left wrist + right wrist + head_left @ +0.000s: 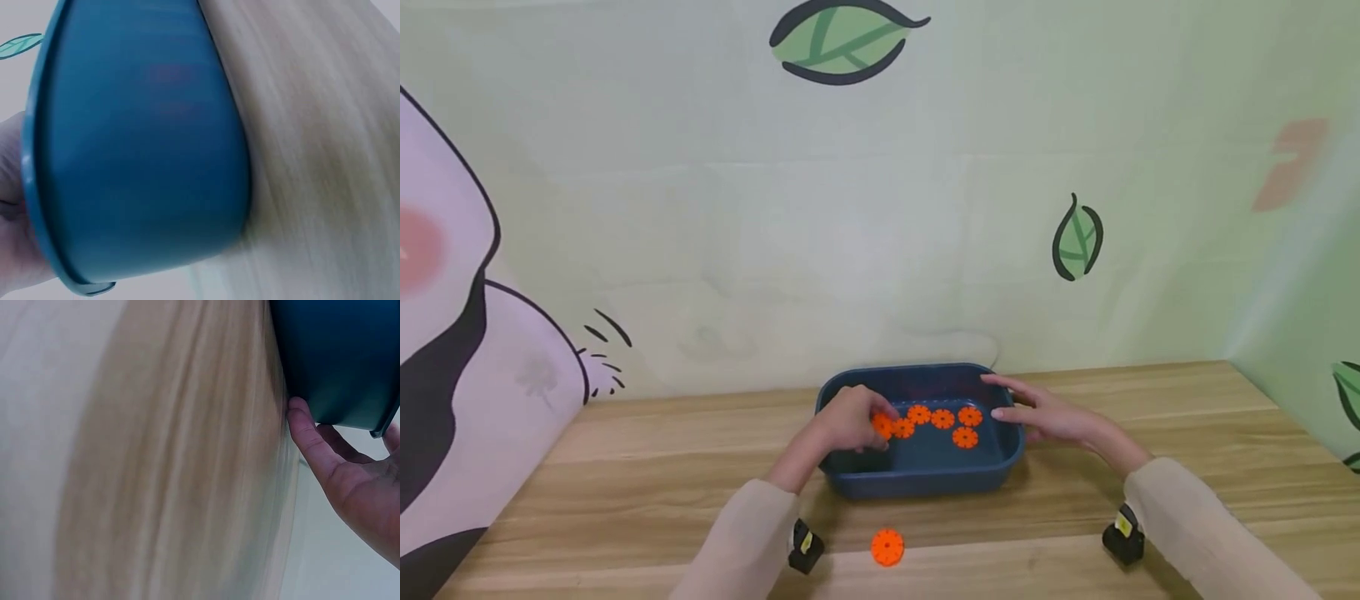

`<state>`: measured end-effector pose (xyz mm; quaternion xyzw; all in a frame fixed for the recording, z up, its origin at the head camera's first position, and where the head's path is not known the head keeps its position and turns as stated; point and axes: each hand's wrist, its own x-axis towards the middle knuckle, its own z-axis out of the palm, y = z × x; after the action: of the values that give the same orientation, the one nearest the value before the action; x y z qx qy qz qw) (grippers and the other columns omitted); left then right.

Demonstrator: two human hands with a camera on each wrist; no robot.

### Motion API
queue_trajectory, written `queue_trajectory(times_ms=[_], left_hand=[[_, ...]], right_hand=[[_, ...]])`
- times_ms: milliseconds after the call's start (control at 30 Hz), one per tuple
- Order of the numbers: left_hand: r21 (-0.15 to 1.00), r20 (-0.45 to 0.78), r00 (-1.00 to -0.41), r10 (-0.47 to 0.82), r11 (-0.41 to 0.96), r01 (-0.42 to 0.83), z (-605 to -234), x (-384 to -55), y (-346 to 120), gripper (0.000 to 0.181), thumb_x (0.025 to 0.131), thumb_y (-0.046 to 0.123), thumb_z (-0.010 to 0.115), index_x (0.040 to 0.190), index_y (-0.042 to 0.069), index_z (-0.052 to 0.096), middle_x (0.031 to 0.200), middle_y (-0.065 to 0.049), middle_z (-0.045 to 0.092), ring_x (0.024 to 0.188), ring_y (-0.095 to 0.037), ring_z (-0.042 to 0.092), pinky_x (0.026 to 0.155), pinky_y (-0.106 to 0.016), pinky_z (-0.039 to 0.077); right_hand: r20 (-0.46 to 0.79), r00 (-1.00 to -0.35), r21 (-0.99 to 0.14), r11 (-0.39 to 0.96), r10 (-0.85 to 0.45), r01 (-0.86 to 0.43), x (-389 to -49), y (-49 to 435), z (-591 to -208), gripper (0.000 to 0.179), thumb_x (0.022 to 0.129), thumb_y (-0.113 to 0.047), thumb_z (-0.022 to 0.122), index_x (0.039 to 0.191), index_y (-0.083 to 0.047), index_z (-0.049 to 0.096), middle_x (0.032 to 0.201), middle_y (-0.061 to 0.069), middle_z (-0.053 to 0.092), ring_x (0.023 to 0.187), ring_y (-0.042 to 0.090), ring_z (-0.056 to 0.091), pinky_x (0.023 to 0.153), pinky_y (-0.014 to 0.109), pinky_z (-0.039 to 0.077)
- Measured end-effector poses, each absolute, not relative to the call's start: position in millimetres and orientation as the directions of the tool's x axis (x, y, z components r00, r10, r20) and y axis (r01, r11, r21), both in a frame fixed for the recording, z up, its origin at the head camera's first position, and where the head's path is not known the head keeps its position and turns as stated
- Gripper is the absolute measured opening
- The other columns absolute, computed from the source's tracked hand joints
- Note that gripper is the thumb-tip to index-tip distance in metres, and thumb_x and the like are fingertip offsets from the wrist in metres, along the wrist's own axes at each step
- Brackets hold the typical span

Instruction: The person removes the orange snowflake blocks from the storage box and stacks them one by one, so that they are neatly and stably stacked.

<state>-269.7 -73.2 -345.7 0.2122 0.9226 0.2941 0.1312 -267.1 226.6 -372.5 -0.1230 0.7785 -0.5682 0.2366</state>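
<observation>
A: How far along does it look?

B: Nearest, one orange disc lies on the wooden table, just right of the left sleeve. Beyond it, five more lie in the blue tub, so I'd say mostly gathered.

A: The hands?

B: The left hand curls over the tub's left rim, pinching an orange gear piece. The right hand rests relaxed against the right wall.

A: Orientation?

B: The tub's long axis runs hand to hand, opening upward.
</observation>
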Motion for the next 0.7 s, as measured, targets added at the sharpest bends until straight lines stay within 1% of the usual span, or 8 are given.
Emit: queue_trajectory(times_ms=[100, 200, 267, 333, 467, 533, 633, 700], left_hand=[[0.601, -0.092, -0.876, 0.473, 0.728, 0.330, -342.1, -265.5, -73.8, 0.038, 0.071, 0.004, 0.076, 0.107, 0.003, 0.067, 0.107, -0.013, 0.064, 0.045, -0.013, 0.054, 0.048, -0.024, 0.049], [0.603, -0.045, -0.875, 0.481, 0.712, 0.360, -339.1, -261.4, -75.7, 0.039, 0.071, 0.005, 0.076, 0.109, 0.002, 0.066, 0.095, -0.011, 0.067, 0.044, -0.012, 0.053, 0.047, -0.024, 0.048], [0.605, -0.014, -0.873, 0.488, 0.699, 0.381, -337.2, -259.3, -77.2, 0.039, 0.071, 0.007, 0.076, 0.108, 0.002, 0.066, 0.084, -0.008, 0.066, 0.043, -0.012, 0.052, 0.047, -0.024, 0.048], [0.594, 0.029, -0.867, 0.497, 0.689, 0.415, -336.1, -257.9, -78.9, 0.036, 0.072, 0.009, 0.076, 0.106, 0.002, 0.067, 0.070, -0.003, 0.061, 0.044, -0.011, 0.049, 0.046, -0.024, 0.045], [0.577, 0.108, -0.856, 0.505, 0.669, 0.468, -333.5, -254.9, -81.9, 0.032, 0.072, 0.016, 0.077, 0.102, 0.006, 0.068, 0.060, 0.002, 0.054, 0.050, -0.011, 0.045, 0.048, -0.023, 0.040], [0.587, 0.131, -0.857, 0.499, 0.657, 0.472, -331.9, -251.6, -83.1, 0.031, 0.072, 0.019, 0.077, 0.100, 0.008, 0.068, 0.064, 0.004, 0.056, 0.054, -0.012, 0.046, 0.050, -0.023, 0.041], [0.617, 0.148, -0.863, 0.483, 0.637, 0.462, -329.6, -243.6, -84.0, 0.032, 0.073, 0.023, 0.076, 0.101, 0.010, 0.068, 0.078, 0.004, 0.063, 0.066, -0.013, 0.051, 0.059, -0.025, 0.045], [0.641, 0.158, -0.869, 0.469, 0.620, 0.452, -328.8, -237.7, -84.5, 0.033, 0.073, 0.026, 0.076, 0.101, 0.011, 0.068, 0.089, 0.003, 0.065, 0.075, -0.013, 0.053, 0.066, -0.027, 0.047]], right_hand=[[-0.227, -0.859, -0.943, 0.325, -0.458, 0.076, -265.5, 227.3, -371.9, 0.067, 0.090, -0.026, 0.057, 0.145, -0.014, 0.020, 0.148, 0.025, 0.000, 0.127, 0.049, 0.024, 0.085, 0.047, 0.047], [-0.227, -0.861, -0.939, 0.337, -0.455, 0.070, -265.6, 227.4, -371.7, 0.068, 0.090, -0.028, 0.057, 0.145, -0.015, 0.020, 0.148, 0.025, 0.000, 0.127, 0.049, 0.024, 0.085, 0.047, 0.047], [-0.228, -0.861, -0.937, 0.341, -0.454, 0.069, -266.7, 227.0, -371.7, 0.068, 0.090, -0.029, 0.057, 0.145, -0.016, 0.021, 0.148, 0.025, 0.001, 0.127, 0.048, 0.024, 0.085, 0.048, 0.047], [-0.230, -0.861, -0.937, 0.342, -0.454, 0.070, -268.0, 226.9, -371.7, 0.068, 0.090, -0.029, 0.057, 0.145, -0.017, 0.021, 0.148, 0.026, 0.001, 0.127, 0.048, 0.024, 0.085, 0.048, 0.046], [-0.234, -0.862, -0.939, 0.335, -0.450, 0.080, -270.1, 227.2, -371.8, 0.067, 0.090, -0.028, 0.057, 0.145, -0.017, 0.020, 0.148, 0.025, 0.000, 0.128, 0.048, 0.023, 0.086, 0.049, 0.046], [-0.234, -0.864, -0.938, 0.339, -0.445, 0.079, -270.6, 227.1, -371.8, 0.067, 0.090, -0.029, 0.057, 0.145, -0.018, 0.021, 0.148, 0.026, 0.000, 0.127, 0.048, 0.024, 0.086, 0.049, 0.046], [-0.236, -0.865, -0.934, 0.348, -0.442, 0.077, -269.8, 226.9, -371.6, 0.067, 0.090, -0.030, 0.058, 0.145, -0.018, 0.022, 0.148, 0.026, 0.001, 0.127, 0.049, 0.025, 0.085, 0.048, 0.046], [-0.236, -0.865, -0.934, 0.350, -0.444, 0.075, -268.5, 227.1, -371.6, 0.067, 0.090, -0.030, 0.057, 0.145, -0.017, 0.021, 0.148, 0.027, 0.001, 0.127, 0.049, 0.025, 0.085, 0.048, 0.046]])
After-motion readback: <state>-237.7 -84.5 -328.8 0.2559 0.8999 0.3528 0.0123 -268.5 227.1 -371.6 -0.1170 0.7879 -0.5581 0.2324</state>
